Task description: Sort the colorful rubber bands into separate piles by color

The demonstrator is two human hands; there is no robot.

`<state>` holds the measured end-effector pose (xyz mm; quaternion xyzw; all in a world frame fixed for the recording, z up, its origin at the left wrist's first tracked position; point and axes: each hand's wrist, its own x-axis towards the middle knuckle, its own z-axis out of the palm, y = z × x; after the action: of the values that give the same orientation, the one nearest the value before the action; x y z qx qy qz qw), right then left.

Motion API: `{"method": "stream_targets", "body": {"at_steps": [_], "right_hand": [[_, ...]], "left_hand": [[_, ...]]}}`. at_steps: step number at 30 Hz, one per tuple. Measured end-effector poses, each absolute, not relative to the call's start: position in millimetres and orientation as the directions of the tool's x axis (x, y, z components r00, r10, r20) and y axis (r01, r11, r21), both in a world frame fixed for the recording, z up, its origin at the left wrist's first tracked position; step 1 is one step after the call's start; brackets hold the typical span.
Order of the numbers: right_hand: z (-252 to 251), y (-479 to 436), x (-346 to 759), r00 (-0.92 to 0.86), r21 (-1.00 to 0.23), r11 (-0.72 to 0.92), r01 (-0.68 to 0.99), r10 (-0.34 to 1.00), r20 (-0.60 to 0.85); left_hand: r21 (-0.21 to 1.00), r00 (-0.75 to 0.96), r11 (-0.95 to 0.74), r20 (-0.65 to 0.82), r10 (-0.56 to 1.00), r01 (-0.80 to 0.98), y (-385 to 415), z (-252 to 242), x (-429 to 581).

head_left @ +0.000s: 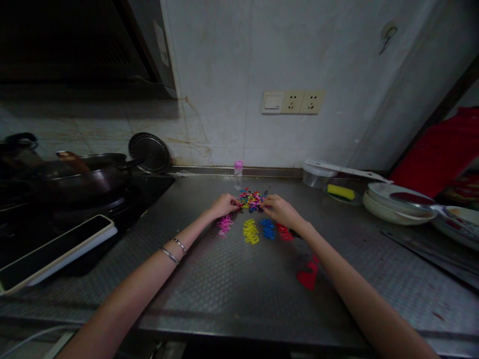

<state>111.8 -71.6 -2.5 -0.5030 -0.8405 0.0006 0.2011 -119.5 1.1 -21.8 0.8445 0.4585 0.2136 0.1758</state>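
Note:
A mixed pile of small coloured rubber bands lies on the metal counter. At its left edge my left hand has its fingertips pinched together beside some dark and red bands. From the opposite side my right hand reaches in, its fingers closed at the pile's edge. What either pinch holds is too small to make out. Closer to me, sorted by colour, lie pink bands, yellow bands, blue bands and red bands. Some dark bands are partly hidden by my right wrist.
Behind the pile stands a clear bottle with a pink cap. A red heart-shaped piece lies near my right forearm. To the left are a phone-like slab and a pan; bowls and a yellow sponge stand right.

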Motion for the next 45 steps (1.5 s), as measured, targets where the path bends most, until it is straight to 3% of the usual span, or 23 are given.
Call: {"method": "stream_targets", "body": {"at_steps": [17,32,38,45], "right_hand": [[-6.7,-68.5,127.2,-0.39,-0.222,0.488,0.844,0.843,0.37],[-10.3,-63.3,137.2,-0.357,-0.244,0.468,0.849,0.85,0.388],[-7.4,-59.9,154.5,-0.197,-0.249,0.334,0.909,0.871,0.449],[-17.5,-53.6,188.6,0.038,-0.304,0.126,0.944,0.875,0.482]], "left_hand": [[0.511,0.503,-0.545,0.233,0.832,0.665,12.9,-27.7,-126.0],[0.698,0.404,-0.479,0.287,0.868,0.532,17.3,-18.7,-128.9],[0.748,0.434,-0.49,0.297,0.851,0.448,16.7,-17.5,-104.7],[0.65,0.592,-0.597,0.27,0.76,0.47,9.4,-12.5,-20.3]]}}
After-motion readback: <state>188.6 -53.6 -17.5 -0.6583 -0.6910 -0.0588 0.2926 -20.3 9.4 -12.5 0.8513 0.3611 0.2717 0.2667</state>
